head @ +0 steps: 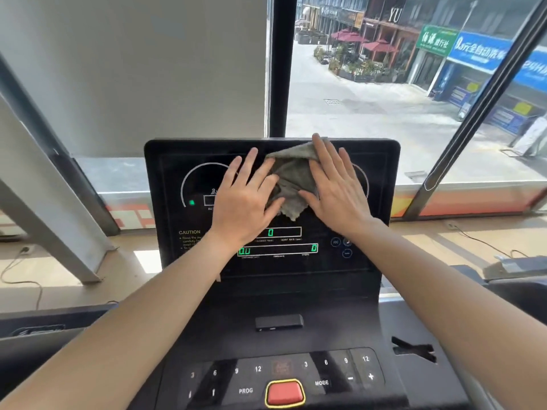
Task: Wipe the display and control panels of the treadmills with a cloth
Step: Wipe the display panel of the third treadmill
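Nearest to us, our left forearm (133, 321) and right forearm (444, 291) reach in from the lower corners over the control panel (325, 377). A red button (284, 392) with a yellow rim sits at the middle of the panel's near edge, between the words PROG and MODE and below rows of numbered keys.

Both our hands lie flat on the display (171, 173), fingers straight and spread, nothing curled or pinched. Our left hand (245, 196) presses the left side of the cloth (293, 176) with its thumb and first fingers, while its outer fingers splay on the bare screen. Our right hand (337, 187) presses down the cloth's right side, its fingertips reaching the display's top edge.

The cloth is a grey-green, fuzzy rag, crumpled into soft folds and bunched between our two hands at the upper middle of the display. One corner lies at the top edge beside our right fingertips, and a ragged point hangs down toward the green readouts (278, 249).

The display is black and glossy, tilted up toward us. It has a white arc toward its left edge, a CAUTION notice (189, 232) near the lower left corner and round icons (335, 242) near the lower right. Below it a small black bar (279, 321) sits on the console. Beyond the top edge, a window (370, 108) shows a pale street with shopfronts.
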Demonstrator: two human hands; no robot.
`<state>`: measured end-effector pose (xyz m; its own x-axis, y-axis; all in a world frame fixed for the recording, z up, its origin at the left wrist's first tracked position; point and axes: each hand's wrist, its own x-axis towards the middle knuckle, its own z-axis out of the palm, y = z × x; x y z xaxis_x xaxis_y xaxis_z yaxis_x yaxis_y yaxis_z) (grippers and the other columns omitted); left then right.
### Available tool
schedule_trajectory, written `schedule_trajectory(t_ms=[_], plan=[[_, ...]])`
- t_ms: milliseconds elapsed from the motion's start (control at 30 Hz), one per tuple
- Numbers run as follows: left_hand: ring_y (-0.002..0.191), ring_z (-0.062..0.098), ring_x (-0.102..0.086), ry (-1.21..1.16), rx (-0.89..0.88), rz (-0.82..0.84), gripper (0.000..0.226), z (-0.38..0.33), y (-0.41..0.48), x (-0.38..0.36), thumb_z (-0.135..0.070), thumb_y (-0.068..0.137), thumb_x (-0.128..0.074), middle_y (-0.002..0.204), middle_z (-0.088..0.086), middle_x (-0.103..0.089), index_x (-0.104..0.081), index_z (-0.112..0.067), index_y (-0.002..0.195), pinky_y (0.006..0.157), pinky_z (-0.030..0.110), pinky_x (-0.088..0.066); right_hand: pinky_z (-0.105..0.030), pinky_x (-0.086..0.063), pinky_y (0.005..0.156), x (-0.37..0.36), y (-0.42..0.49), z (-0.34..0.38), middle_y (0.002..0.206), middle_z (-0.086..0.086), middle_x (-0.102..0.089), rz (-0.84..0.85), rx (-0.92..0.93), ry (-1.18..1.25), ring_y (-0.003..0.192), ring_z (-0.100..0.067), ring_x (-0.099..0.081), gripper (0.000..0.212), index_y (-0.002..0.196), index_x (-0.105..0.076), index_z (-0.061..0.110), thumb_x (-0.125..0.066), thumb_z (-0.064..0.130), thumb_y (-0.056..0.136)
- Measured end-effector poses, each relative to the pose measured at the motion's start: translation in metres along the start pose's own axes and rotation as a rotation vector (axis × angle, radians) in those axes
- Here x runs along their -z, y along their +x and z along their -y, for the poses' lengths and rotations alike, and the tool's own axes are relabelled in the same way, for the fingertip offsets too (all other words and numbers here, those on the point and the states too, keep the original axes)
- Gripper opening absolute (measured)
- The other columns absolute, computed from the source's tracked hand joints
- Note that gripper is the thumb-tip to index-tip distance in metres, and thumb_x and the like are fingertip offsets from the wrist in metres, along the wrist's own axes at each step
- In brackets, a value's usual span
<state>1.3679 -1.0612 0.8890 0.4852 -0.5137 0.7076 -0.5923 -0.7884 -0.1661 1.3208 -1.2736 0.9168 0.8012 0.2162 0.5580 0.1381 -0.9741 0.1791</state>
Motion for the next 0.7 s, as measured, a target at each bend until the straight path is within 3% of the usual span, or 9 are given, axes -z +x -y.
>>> schedule_trajectory(t_ms=[167,300,400,700], plan=[[0.15,0.035,-0.031,0.072,0.096,-0.005,0.046,0.05,0.007,0.017,-0.052,0.101,-0.05,0.154,0.008,-0.049,-0.059,-0.015,0.127,0.125,0.049,-0.018,-0.049,0.0,0.124,0.007,0.055,0.028,0.167,-0.011,-0.002,0.045,0.115,0.002,0.154,-0.024,-0.004,0.07,0.149,-0.033,0.006,-0.049,0.048,0.094],[0.146,0.035,-0.037,0.116,0.117,-0.036,0.042,0.082,-0.001,0.025,-0.048,0.103,-0.048,0.151,0.006,-0.051,-0.057,-0.017,0.129,0.122,0.049,-0.023,-0.051,-0.005,0.124,0.006,0.089,0.033,0.165,-0.01,-0.018,0.132,0.271,0.006,0.152,-0.023,-0.019,0.064,0.15,-0.034,0.01,-0.044,0.049,0.1],[0.144,0.034,-0.04,0.116,0.169,-0.051,0.041,0.094,-0.009,0.028,-0.047,0.102,-0.05,0.15,0.005,-0.052,-0.058,-0.017,0.128,0.12,0.049,-0.025,-0.053,0.003,0.123,0.01,0.109,0.044,0.164,-0.009,-0.022,0.153,0.363,-0.023,0.151,-0.023,-0.023,0.065,0.153,-0.029,0.012,-0.041,0.049,0.101],[0.15,0.031,-0.032,0.09,0.316,-0.013,0.034,0.113,-0.073,0.033,-0.043,0.101,-0.052,0.16,0.006,-0.041,-0.061,-0.017,0.121,0.124,0.046,-0.018,-0.058,0.0,0.121,-0.016,0.08,0.125,0.166,-0.016,0.004,0.056,0.301,-0.163,0.153,-0.031,0.005,0.092,0.157,-0.018,0.012,-0.046,0.069,0.09]])
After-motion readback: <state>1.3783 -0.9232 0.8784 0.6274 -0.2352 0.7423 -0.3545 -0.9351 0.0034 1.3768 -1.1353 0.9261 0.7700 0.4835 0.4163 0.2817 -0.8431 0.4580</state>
